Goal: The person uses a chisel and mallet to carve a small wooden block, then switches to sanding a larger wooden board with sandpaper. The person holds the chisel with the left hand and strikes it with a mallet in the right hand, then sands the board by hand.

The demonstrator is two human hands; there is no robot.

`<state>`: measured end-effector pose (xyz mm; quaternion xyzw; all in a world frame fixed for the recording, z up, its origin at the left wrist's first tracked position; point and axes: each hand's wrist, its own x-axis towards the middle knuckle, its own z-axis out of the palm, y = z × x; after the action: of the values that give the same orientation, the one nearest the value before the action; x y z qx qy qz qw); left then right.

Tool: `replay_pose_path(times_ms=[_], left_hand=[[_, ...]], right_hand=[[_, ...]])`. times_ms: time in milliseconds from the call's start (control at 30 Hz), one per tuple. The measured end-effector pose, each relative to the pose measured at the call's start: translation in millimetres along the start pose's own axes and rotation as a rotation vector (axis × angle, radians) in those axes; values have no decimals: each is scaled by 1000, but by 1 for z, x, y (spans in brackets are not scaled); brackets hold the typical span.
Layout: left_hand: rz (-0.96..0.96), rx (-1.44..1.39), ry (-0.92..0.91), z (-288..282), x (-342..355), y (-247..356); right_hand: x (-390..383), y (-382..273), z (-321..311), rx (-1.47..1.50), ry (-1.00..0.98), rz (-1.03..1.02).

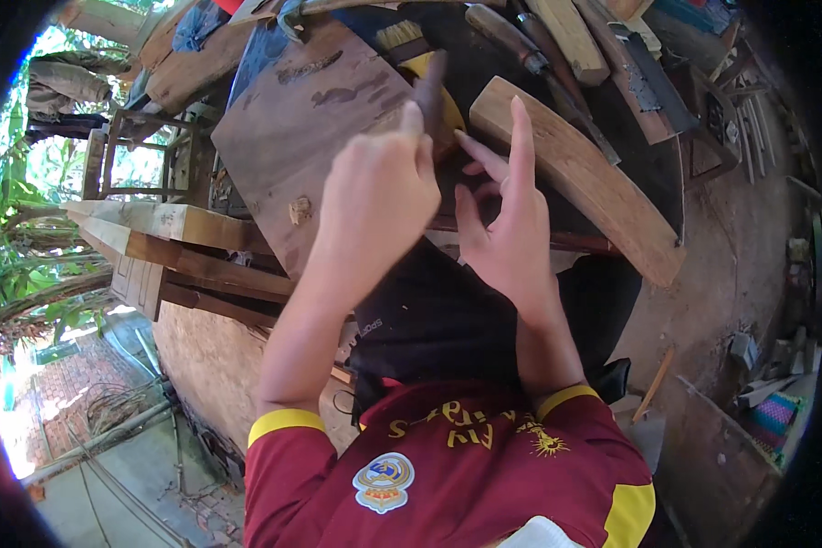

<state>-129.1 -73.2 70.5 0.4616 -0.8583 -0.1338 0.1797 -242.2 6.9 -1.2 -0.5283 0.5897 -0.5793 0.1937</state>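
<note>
one thin, dark brown, stick-shaped thing (432, 80) is just past the fingertip of the left hand (374, 196). its long side runs up and a bit to the right, away from the person. one long, light brown, gently curved wooden block (580, 178) lies to the right, slanting from the upper left down to the lower right, with its near end over the table edge.

the left hand is mostly curled, with its back showing and one finger poking forward at the stick's low end. i cannot tell if it grips the stick. the right hand (511, 219) is loosely spread and holds nothing i can see. its pointing finger is straight up in front of the block, and its thumb and other fingers are bent. i cannot tell if it touches the wood.

both arms come up from the dark red shirt (484, 498) with yellow cuffs. the left arm leans right, and the right arm leans left. a yellow-handled brush (417, 64) with pale bristles lies behind the stick, by a flat brown wooden board (274, 137).
</note>
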Motion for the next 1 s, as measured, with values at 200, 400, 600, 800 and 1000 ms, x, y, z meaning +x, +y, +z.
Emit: replay_pose_path(times_ms=[200, 400, 600, 800, 1000], left_hand=[[2, 16, 111, 3, 5, -16], [108, -145, -69, -6, -8, -19], [30, -63, -27, -27, 9, -52], [280, -67, -28, -1, 27, -37], [135, -66, -95, -23, 7, -46]], right_hand=[[2, -1, -4, 25, -17, 19], [1, -2, -3, 15, -35, 24], [2, 1, -5, 30, -35, 19], [4, 0, -2, -11, -27, -32], [1, -3, -4, 43, -65, 25]])
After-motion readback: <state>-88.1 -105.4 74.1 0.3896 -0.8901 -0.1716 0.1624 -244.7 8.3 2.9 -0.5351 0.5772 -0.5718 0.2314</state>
